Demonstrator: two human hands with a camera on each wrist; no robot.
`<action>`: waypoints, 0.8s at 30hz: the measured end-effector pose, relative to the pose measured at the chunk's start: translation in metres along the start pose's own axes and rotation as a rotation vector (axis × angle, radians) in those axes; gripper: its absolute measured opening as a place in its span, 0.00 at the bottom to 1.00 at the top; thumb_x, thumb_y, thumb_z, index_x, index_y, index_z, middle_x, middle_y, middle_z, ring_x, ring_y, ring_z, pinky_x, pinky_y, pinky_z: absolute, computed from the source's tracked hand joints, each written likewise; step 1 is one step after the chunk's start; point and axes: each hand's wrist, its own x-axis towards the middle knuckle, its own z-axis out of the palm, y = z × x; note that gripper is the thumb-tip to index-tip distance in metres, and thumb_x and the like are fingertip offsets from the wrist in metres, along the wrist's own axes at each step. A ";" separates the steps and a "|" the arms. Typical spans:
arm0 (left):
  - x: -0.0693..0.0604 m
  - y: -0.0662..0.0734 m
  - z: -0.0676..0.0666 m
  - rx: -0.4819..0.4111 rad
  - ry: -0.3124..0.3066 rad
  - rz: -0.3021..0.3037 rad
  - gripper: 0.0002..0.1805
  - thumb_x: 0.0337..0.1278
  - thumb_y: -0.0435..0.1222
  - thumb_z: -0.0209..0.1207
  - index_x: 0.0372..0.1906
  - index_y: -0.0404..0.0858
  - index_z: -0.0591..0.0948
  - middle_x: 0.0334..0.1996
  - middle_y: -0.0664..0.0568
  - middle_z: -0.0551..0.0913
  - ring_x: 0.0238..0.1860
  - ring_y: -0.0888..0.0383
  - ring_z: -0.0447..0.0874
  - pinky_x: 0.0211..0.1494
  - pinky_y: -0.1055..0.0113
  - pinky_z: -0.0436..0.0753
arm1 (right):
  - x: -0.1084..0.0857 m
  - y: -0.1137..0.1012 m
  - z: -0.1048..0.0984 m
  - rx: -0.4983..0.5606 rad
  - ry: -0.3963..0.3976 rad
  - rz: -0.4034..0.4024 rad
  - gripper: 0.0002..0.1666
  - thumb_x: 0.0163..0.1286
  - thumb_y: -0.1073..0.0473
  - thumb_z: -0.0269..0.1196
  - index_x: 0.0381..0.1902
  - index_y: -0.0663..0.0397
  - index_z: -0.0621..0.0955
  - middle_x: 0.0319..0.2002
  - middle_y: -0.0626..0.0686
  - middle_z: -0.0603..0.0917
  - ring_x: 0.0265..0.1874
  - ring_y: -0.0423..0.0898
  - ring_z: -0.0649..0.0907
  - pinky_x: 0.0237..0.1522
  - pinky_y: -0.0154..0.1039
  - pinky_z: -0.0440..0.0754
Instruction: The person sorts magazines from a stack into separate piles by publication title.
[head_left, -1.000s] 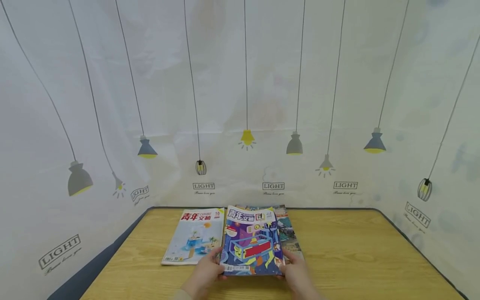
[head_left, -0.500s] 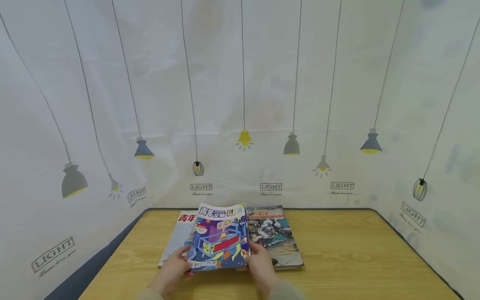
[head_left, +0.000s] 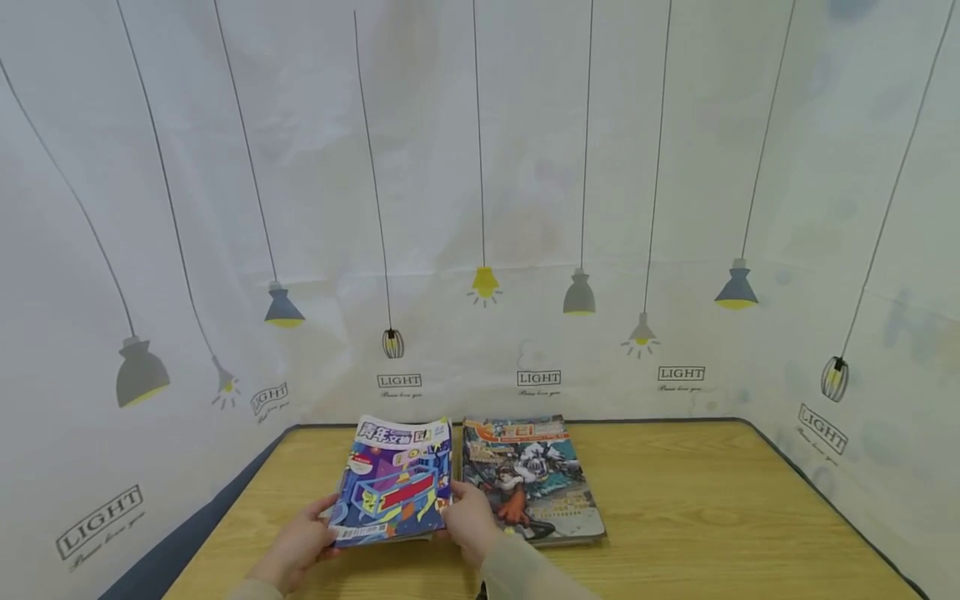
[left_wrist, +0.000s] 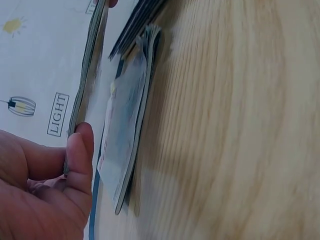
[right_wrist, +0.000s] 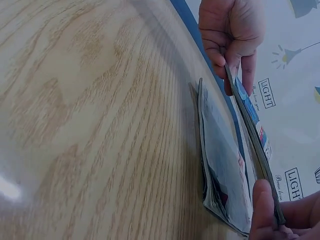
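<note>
A magazine with a purple and blue cover [head_left: 397, 483] is held by both hands, just above the left part of the table. My left hand [head_left: 296, 537] pinches its lower left corner, thumb on top. On the opposite edge, my right hand [head_left: 472, 521] grips the lower right side. Both wrist views show a gap beneath it, where a pale-covered magazine [left_wrist: 122, 130] lies on the table; the held one hides that magazine in the head view. To the right lies a magazine with a dark teal illustrated cover and orange title band [head_left: 536, 492], close to my right hand.
The wooden table [head_left: 697, 508] has a dark edge along its back and sides. White sheeting [head_left: 480, 183] printed with hanging lamps and "LIGHT" labels rises behind and beside it. The table surface extends to the right of the teal magazine.
Both hands have carried the purple magazine leftward, off the teal magazine and over the pale one. The teal cover is now uncovered and the pale cover is hidden in the head view.
</note>
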 end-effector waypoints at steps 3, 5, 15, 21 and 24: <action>0.002 0.000 -0.004 0.030 0.000 -0.012 0.35 0.48 0.15 0.44 0.68 0.22 0.57 0.38 0.39 0.77 0.28 0.56 0.78 0.32 0.63 0.82 | 0.003 0.004 0.005 -0.045 0.015 0.007 0.34 0.56 0.82 0.50 0.64 0.76 0.66 0.41 0.61 0.82 0.19 0.44 0.82 0.19 0.34 0.80; 0.002 0.000 -0.005 0.047 -0.003 -0.016 0.36 0.48 0.15 0.44 0.68 0.21 0.57 0.39 0.38 0.77 0.28 0.56 0.78 0.33 0.63 0.81 | 0.004 0.007 0.007 -0.081 0.034 0.016 0.32 0.57 0.81 0.51 0.63 0.77 0.66 0.37 0.60 0.81 0.14 0.43 0.79 0.15 0.31 0.76; 0.009 -0.011 -0.011 0.088 0.046 -0.022 0.28 0.50 0.17 0.44 0.60 0.13 0.59 0.36 0.38 0.77 0.26 0.57 0.76 0.30 0.69 0.80 | 0.008 0.018 0.017 -0.010 0.009 0.024 0.25 0.54 0.82 0.50 0.52 0.82 0.70 0.32 0.59 0.79 0.16 0.40 0.79 0.18 0.28 0.79; 0.013 -0.016 -0.015 0.111 0.081 -0.027 0.26 0.49 0.18 0.47 0.57 0.11 0.62 0.33 0.39 0.78 0.26 0.57 0.77 0.29 0.68 0.80 | 0.004 0.017 0.019 -0.021 -0.086 0.044 0.26 0.51 0.83 0.46 0.51 0.80 0.73 0.32 0.58 0.82 0.17 0.38 0.77 0.21 0.26 0.77; 0.014 -0.018 -0.017 0.179 0.095 -0.039 0.26 0.49 0.19 0.49 0.56 0.12 0.65 0.36 0.36 0.78 0.30 0.55 0.77 0.32 0.66 0.80 | 0.003 0.018 0.021 -0.037 -0.082 0.052 0.29 0.51 0.84 0.48 0.54 0.83 0.69 0.33 0.59 0.81 0.18 0.39 0.77 0.23 0.27 0.79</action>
